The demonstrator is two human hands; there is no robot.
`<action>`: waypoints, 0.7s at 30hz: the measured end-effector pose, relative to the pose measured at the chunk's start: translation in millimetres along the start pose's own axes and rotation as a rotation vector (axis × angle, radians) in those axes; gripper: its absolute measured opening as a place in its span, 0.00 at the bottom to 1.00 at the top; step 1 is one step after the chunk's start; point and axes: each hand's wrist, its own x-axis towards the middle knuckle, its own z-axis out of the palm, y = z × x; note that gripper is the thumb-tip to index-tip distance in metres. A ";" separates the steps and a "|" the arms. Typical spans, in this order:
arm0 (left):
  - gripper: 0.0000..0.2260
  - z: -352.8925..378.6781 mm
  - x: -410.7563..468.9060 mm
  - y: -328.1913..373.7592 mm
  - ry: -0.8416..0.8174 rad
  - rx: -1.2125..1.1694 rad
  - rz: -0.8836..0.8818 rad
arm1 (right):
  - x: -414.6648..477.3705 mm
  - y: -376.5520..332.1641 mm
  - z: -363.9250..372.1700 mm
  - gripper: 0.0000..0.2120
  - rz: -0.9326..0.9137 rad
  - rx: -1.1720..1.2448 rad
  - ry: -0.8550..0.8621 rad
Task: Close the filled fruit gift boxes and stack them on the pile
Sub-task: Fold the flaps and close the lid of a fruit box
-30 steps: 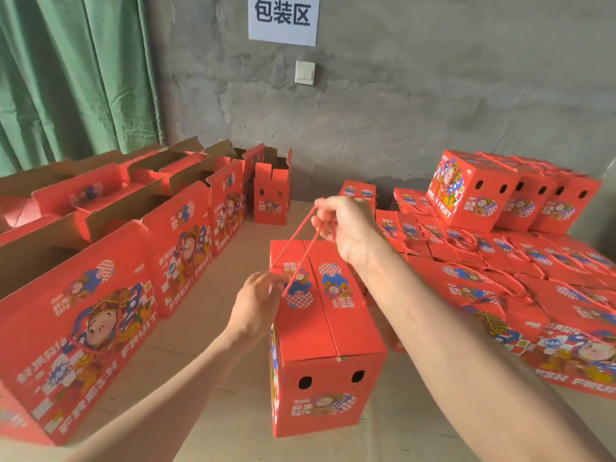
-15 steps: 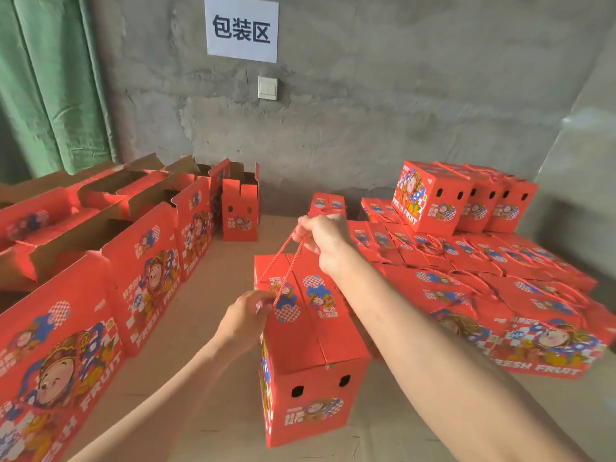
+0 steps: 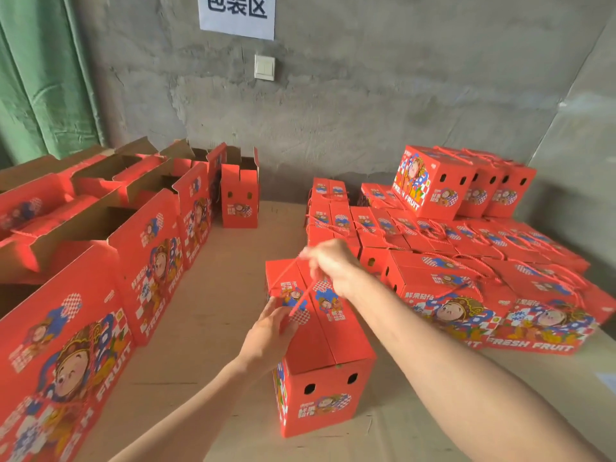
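Note:
A closed red fruit gift box (image 3: pixel 328 388) stands on the cardboard floor in front of me, its two top flaps shut. My right hand (image 3: pixel 333 265) grips the box's red rope handle (image 3: pixel 301 300) above the lid, and the rope runs taut down to the top. My left hand (image 3: pixel 268 331) rests on the left top edge of the box, fingers touching the lid near the rope's lower end. The pile of closed red boxes (image 3: pixel 466 295) lies to the right of the box, with three boxes (image 3: pixel 433 185) standing on top at the back.
Several open red boxes (image 3: pixel 100 295) with raised flaps line the left side. One small open box (image 3: pixel 240 195) stands near the concrete wall. A strip of cardboard floor (image 3: pixel 206 311) runs between the rows. A green curtain (image 3: pixel 43 78) hangs at the far left.
My right hand has dropped lower with the rope handle, closer to the lid. My left hand stays on the box's left top edge. The view has shifted a little.

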 end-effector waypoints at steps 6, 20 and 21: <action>0.19 -17.0 0.8 12.5 -0.003 -0.003 0.061 | 7.5 -36.4 2.3 0.11 -0.049 0.102 0.192; 0.32 -72.7 70.2 135.2 -0.146 -0.679 0.419 | 33.7 -174.6 -114.1 0.07 -0.276 0.136 0.612; 0.32 -68.8 72.3 137.9 -0.220 -0.634 0.459 | 37.2 -176.1 -126.2 0.05 -0.278 0.147 0.626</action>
